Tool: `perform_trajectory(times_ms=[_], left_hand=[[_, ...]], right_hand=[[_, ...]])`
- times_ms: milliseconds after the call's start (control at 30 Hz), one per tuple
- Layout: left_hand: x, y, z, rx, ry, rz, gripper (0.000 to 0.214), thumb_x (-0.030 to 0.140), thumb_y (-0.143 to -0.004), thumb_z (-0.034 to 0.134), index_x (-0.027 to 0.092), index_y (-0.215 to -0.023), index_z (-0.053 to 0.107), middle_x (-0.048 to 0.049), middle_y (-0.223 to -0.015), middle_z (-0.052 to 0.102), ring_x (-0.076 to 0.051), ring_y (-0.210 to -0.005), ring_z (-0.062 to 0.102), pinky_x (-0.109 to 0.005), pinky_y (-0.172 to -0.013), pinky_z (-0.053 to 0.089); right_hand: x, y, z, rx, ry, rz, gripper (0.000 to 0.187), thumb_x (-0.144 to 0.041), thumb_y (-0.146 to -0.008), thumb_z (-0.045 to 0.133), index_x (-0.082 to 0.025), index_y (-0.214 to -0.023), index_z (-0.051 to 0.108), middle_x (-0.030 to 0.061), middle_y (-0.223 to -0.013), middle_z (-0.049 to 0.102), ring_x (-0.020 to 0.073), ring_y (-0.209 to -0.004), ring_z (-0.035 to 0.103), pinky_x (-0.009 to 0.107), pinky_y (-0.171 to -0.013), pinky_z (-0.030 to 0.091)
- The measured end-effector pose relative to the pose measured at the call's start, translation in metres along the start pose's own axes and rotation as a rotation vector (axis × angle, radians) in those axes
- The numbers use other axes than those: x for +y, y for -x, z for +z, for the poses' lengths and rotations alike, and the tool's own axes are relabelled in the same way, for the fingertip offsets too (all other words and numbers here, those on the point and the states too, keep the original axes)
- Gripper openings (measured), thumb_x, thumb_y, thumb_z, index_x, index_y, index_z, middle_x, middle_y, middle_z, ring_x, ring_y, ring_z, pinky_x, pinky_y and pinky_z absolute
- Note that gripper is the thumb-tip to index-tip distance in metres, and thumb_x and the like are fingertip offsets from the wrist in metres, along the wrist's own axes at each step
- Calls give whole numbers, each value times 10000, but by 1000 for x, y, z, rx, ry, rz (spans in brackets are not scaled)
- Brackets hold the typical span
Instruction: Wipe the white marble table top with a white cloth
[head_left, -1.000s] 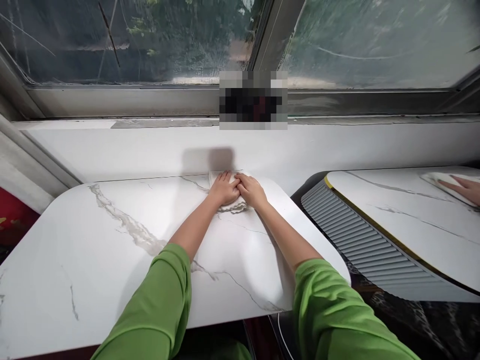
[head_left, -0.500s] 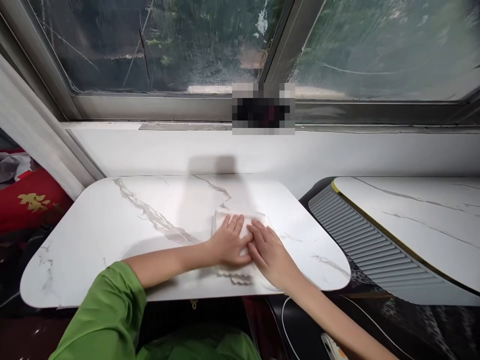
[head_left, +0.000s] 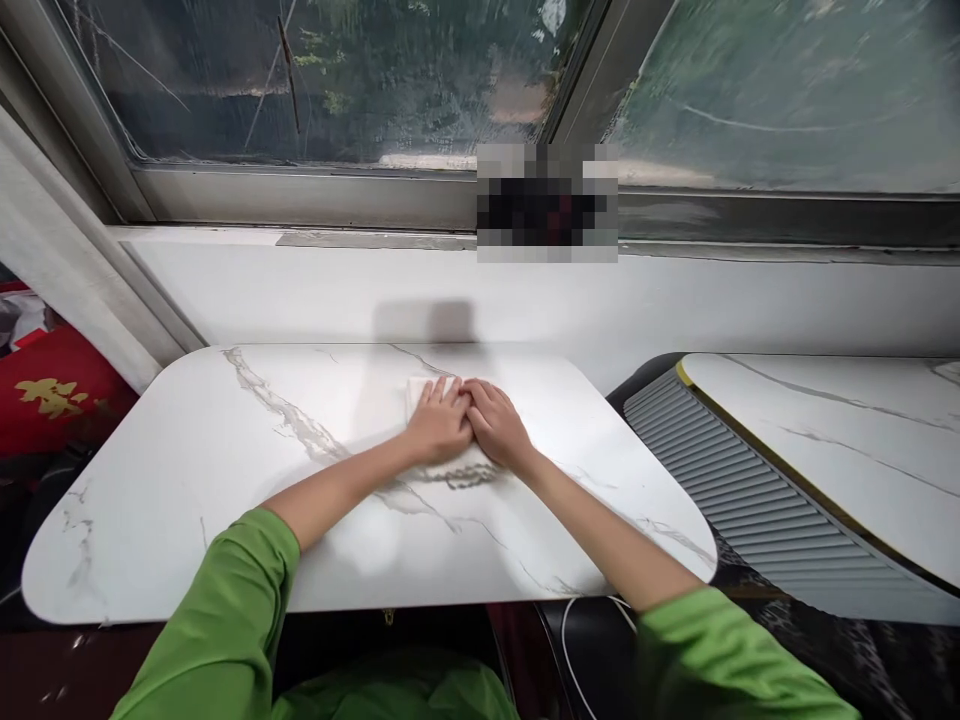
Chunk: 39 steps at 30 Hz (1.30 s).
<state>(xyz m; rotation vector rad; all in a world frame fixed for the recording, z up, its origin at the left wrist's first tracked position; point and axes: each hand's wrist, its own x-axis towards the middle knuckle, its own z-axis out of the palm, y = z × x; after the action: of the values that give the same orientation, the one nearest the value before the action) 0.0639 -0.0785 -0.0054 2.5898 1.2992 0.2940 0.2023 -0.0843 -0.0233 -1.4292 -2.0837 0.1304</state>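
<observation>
A white marble-patterned table point(head_left: 225, 480) with rounded corners stands below a window. On it lies a folded white cloth point(head_left: 457, 470), mostly covered by my hands. My left hand point(head_left: 439, 425) and my right hand point(head_left: 495, 422) press flat on the cloth side by side, fingers stretched toward the wall and touching each other. Both my arms wear green sleeves pushed up to the elbow.
A white wall ledge point(head_left: 300, 290) and a window frame point(head_left: 315, 195) run behind the table. A second marble tabletop point(head_left: 832, 440) with a ribbed grey edge stands to the right. Red fabric point(head_left: 52, 400) lies at the far left. A white cable point(head_left: 570, 650) hangs below the table's front edge.
My hands slid the cloth from the far edge toward me, then pushed it away again toward the wall. The other person's hand on the right table is out of view now.
</observation>
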Motion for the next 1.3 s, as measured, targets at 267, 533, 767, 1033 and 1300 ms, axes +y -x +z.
perform_trajectory(times_ms=[267, 533, 767, 1033, 1300], left_hand=[[-55, -69, -11, 95, -37, -79, 493, 291, -982, 245, 99, -1427, 336, -117, -1538, 254, -225, -1427, 195, -393, -1172, 109], [-40, -40, -9, 95, -93, -66, 504, 314, -969, 274, 131, -1437, 318, -97, -1543, 248, -216, -1430, 189, -420, -1171, 113], [-4, 41, -1, 109, -96, 32, 552, 341, -942, 342, 103, -1439, 322, -145, -1527, 269, -263, -1428, 189, -461, -1166, 127], [43, 150, -9, 26, -40, 151, 577, 382, -958, 333, 114, -1466, 267, -144, -1553, 186, -293, -1445, 63, -502, -1173, 72], [21, 116, -12, -74, -42, 26, 601, 317, -943, 328, 73, -1478, 198, -170, -1554, 158, -300, -1443, 43, -502, -1168, 79]], right_hand=[[25, -89, 24, -14, -44, 75, 435, -174, -839, 272, -146, -1161, 564, 97, -1246, 610, 223, -1144, 524, 411, -1051, 351], [13, -62, 23, 3, -14, 79, 444, -181, -846, 298, -163, -1196, 570, 89, -1322, 571, 216, -1272, 459, 450, -1100, 310], [-32, 23, 6, 10, -4, 30, 468, -199, -868, 309, -177, -1292, 507, 107, -1367, 529, 237, -1311, 430, 501, -1105, 297], [-96, 110, -31, -103, -14, -74, 404, -214, -822, 391, -181, -1203, 521, 127, -1251, 564, 280, -1196, 482, 481, -1028, 363], [-89, 71, -16, -116, 10, -88, 390, -165, -848, 318, -140, -1187, 508, 143, -1222, 545, 269, -1166, 449, 425, -1008, 327]])
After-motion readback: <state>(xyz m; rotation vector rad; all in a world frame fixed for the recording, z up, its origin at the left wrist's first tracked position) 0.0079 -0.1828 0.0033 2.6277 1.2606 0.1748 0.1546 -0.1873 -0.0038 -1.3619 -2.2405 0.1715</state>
